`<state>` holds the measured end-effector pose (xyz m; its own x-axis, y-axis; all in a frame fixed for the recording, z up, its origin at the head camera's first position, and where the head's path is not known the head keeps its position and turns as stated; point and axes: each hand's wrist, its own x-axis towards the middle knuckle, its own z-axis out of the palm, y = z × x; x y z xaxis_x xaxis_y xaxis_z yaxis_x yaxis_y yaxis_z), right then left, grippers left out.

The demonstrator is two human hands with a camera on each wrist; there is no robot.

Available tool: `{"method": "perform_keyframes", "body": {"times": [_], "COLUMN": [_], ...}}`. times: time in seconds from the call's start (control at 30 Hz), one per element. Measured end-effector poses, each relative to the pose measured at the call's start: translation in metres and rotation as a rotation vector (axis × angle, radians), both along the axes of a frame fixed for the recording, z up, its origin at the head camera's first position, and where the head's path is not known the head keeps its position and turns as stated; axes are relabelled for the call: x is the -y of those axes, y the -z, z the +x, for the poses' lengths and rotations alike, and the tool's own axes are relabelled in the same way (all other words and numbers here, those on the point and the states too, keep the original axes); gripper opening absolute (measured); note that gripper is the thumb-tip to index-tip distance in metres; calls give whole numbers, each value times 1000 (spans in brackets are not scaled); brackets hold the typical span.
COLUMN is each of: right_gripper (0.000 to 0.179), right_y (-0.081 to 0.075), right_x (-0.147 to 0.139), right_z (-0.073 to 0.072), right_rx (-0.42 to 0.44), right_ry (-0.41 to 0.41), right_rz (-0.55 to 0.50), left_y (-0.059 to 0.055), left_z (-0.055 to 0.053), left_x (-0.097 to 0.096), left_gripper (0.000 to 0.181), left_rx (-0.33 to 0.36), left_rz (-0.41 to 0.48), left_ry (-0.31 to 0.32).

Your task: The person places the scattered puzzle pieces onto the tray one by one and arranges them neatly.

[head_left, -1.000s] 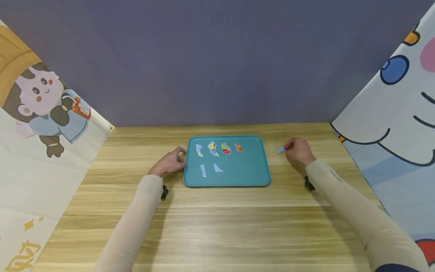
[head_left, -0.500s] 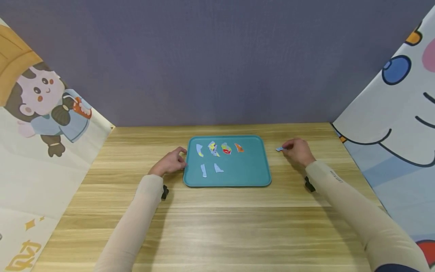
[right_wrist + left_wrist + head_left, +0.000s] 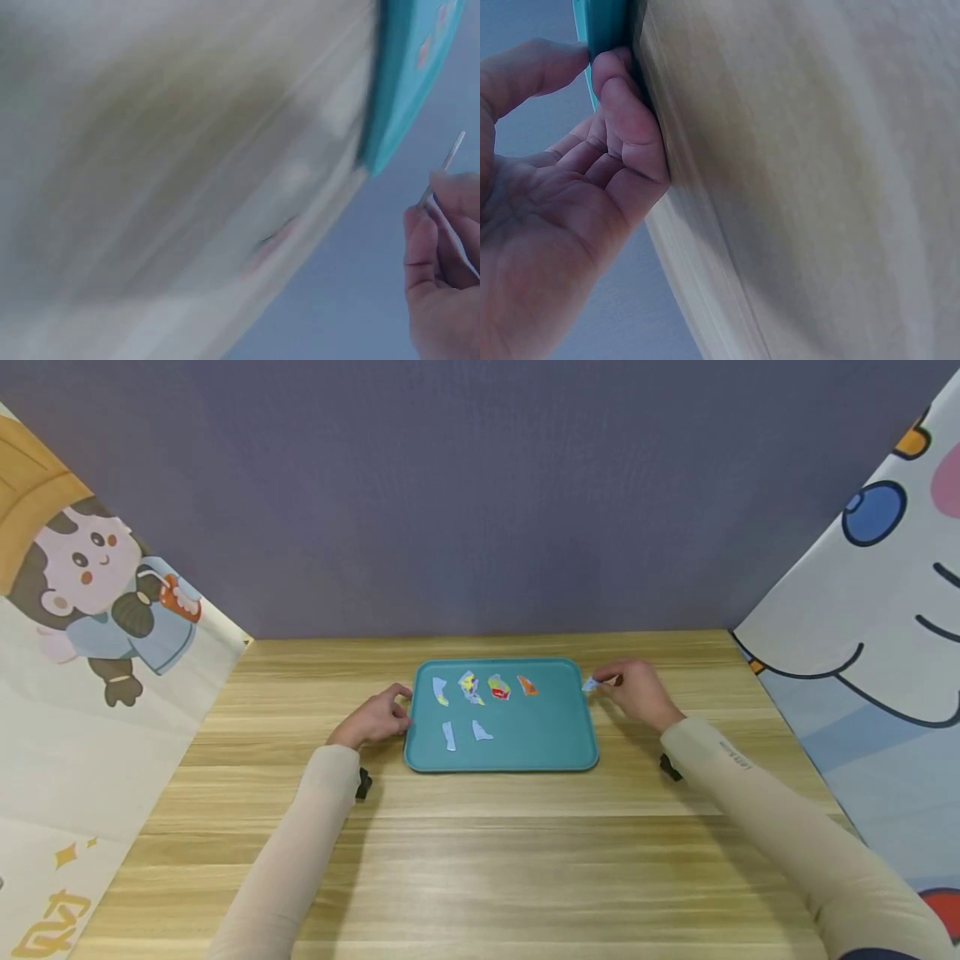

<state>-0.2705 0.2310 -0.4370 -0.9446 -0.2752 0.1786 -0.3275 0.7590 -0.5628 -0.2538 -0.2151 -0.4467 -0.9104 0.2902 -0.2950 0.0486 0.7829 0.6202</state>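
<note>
A teal tray (image 3: 540, 739) lies on the wooden table, with several flat, irregular, printed pieces on it in two rows. My left hand (image 3: 372, 718) holds the tray's left edge; in the left wrist view the thumb (image 3: 555, 66) meets the rim from one side and curled fingers (image 3: 626, 112) from the other. Between thumb and fingertips, my right hand (image 3: 641, 693) pinches a thin light-blue piece (image 3: 591, 684) at the tray's right rim. That piece shows edge-on in the right wrist view, raised off the table.
In the tray's back row sit a blue-yellow piece (image 3: 440, 692), a yellow-patterned one (image 3: 471, 688), a green-red one (image 3: 498, 687) and an orange one (image 3: 527, 686). Two pale pieces (image 3: 448, 736) (image 3: 482, 731) lie in front. A grey-purple wall (image 3: 480, 510) stands behind the table.
My right hand has picked up the light-blue piece from the table and brought it left to the tray's right rim. My left hand and the tray have stayed in place.
</note>
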Motion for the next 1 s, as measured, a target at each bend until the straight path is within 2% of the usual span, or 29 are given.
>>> {"method": "perform_keyframes", "body": {"times": [0.27, 0.37, 0.5, 0.63, 0.83, 1.0], "right_gripper": [12, 13, 13, 10, 8, 10], "right_y": [-11, -14, -15, -13, -5, 5], "right_x": [41, 55, 70, 82, 101, 115], "right_z": [10, 14, 18, 18, 12, 5], "right_rx": [-65, -60, -5, 42, 65, 74], "right_ry": [-169, -219, -260, -304, -387, -402], "right_rz": [-23, -16, 23, 71, 109, 157], "left_y": [-1, -4, -3, 0, 0, -1], "left_z": [1, 1, 0, 0, -1, 0], "left_x": [0, -1, -3, -3, -3, -2], "left_gripper": [52, 53, 52, 52, 51, 51], "left_rx": [7, 11, 6, 4, 9, 14], "left_rz": [9, 12, -5, -11, 0, 11], "left_ry": [-10, -14, -14, -7, -8, -12]}}
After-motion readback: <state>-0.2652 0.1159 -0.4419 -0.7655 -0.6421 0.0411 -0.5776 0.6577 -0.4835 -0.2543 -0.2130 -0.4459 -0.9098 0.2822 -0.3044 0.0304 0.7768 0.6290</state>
